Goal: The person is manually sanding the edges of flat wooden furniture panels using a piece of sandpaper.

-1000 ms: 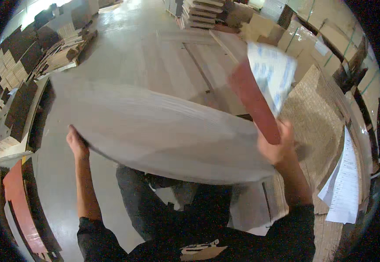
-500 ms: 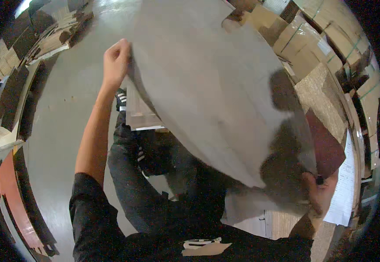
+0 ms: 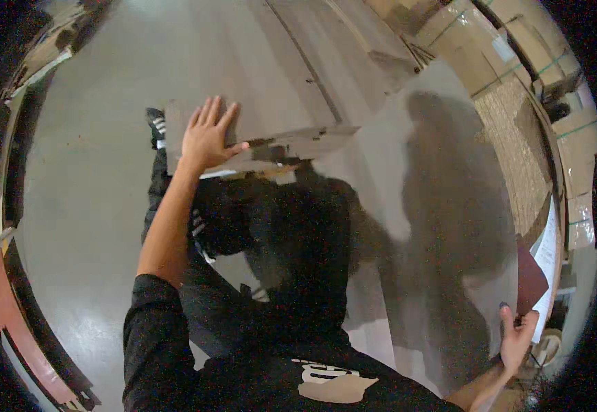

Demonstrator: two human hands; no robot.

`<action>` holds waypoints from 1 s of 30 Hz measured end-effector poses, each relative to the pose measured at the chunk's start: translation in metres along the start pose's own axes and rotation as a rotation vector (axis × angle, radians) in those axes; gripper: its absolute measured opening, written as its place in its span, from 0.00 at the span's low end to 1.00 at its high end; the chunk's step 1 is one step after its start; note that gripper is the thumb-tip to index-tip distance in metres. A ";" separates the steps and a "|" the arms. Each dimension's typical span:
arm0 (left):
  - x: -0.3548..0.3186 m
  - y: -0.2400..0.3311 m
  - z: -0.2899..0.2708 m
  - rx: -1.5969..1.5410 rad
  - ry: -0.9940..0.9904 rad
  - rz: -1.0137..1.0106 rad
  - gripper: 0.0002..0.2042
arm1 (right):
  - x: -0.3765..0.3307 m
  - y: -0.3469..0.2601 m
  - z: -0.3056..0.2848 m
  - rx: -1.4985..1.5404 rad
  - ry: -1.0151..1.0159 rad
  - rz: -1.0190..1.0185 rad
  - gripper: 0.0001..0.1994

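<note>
My left hand (image 3: 205,141) lies flat with its fingers spread on a grey-brown board (image 3: 264,89), near its front edge. A large thin grey sheet (image 3: 374,172) stands tilted on the right, with dark shadows across its face. At its lower right edge my right hand (image 3: 516,341) grips the sheet, thumb to the near side; the other fingers are partly hidden. Just beyond that hand are a maroon sheet (image 3: 532,280) and a white printed paper (image 3: 547,257).
Strapped cardboard boxes (image 3: 518,51) and a wood-fibre board (image 3: 518,147) line the right side. Reddish boards (image 3: 20,333) lie at the lower left. My shoe (image 3: 156,127) stands beside the grey-brown board on the grey floor (image 3: 85,172).
My left hand has let go of the grey sheet's edge and lies flat on the board. The sheet has swung to the right, uncovering the boards. My right hand has moved lower.
</note>
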State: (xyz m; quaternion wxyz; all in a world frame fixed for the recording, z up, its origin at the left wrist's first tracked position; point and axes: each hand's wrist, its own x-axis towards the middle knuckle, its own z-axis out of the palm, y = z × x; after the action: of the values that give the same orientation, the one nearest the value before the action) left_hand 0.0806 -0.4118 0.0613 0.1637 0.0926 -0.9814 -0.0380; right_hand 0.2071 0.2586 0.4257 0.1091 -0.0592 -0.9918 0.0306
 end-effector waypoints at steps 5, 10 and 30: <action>-0.009 0.011 -0.009 0.041 0.008 0.001 0.48 | -0.006 -0.057 0.021 -0.346 -0.049 0.335 0.24; -0.042 0.018 -0.022 -0.001 -0.051 0.024 0.48 | 0.000 -0.046 0.063 -0.138 -0.204 0.153 0.25; -0.168 0.015 -0.095 -0.010 -0.221 0.084 0.50 | -0.036 0.031 0.243 -0.210 -0.169 0.007 0.30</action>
State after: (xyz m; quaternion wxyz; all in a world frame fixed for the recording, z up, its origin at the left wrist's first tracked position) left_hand 0.2658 -0.3687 0.0998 0.0566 0.0456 -0.9963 -0.0457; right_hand 0.1919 0.2731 0.1794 0.0185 -0.0711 -0.9950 -0.0679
